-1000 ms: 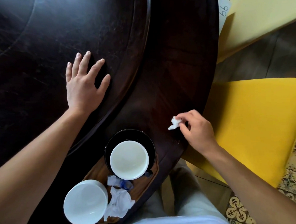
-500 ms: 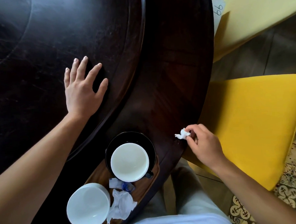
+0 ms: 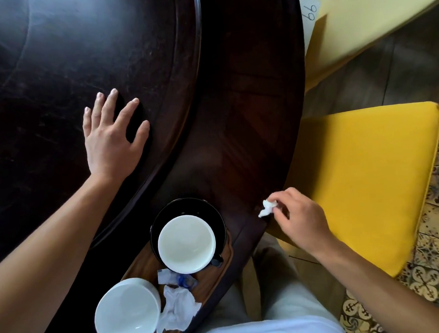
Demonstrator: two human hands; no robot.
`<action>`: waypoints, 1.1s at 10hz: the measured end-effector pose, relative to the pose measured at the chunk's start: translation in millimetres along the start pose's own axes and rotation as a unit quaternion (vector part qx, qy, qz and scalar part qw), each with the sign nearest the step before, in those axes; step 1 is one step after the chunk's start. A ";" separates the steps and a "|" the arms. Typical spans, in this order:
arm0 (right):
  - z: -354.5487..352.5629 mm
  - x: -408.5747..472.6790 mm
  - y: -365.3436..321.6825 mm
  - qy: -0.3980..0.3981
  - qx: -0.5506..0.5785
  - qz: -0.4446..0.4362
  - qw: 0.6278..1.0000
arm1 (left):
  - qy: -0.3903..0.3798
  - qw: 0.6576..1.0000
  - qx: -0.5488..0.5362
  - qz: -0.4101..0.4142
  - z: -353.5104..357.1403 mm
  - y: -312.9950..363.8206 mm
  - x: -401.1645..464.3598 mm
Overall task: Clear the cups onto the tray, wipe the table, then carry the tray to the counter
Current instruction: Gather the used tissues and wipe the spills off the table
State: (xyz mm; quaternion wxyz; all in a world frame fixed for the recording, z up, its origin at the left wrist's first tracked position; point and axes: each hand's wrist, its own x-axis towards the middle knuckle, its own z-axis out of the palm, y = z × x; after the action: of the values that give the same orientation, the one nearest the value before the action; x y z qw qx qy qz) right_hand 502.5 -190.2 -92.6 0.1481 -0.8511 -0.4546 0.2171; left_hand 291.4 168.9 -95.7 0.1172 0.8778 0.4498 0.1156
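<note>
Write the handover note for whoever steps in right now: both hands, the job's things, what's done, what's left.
Left hand: flat and open on the table, empty.
Right hand: pinching a small tissue scrap at the table's near edge.
Two white cups, one on a black saucer, sit on the wooden tray with crumpled tissues.
Done: cups cleared.
Left: drop the scrap on the tray, finish wiping if needed, carry the tray to the counter.

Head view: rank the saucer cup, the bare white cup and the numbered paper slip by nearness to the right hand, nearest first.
1. Saucer cup: on the tray, just left of the right hand, which pinches a tissue scrap.
2. Bare white cup: at the tray's near-left end, farther left.
3. Paper slip: far up at the table's right edge.
</note>
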 end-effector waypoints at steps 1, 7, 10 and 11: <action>7.8 12.6 -13.5 0.014 0.017 -0.009 1.000 | 0.000 1.000 -0.001 -0.002 -1.2 0.6 0.6; 8.9 -1.7 -24.6 -0.056 0.005 -0.066 0.996 | 0.002 1.000 0.003 -0.002 -0.6 0.3 0.2; -10.1 2.9 -8.2 -0.101 0.013 -0.042 0.994 | 0.003 1.000 0.003 0.000 0.1 -0.5 0.2; -19.1 22.7 -2.6 -0.041 0.052 -0.008 0.998 | 0.002 1.000 0.007 -0.002 0.4 -0.6 0.5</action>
State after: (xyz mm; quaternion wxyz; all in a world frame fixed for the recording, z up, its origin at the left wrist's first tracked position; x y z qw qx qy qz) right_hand 521.5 -170.8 -80.3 0.1747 -0.8291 -0.4551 0.2739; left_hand 291.3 169.6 -96.3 0.1103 0.8776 0.4524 0.1137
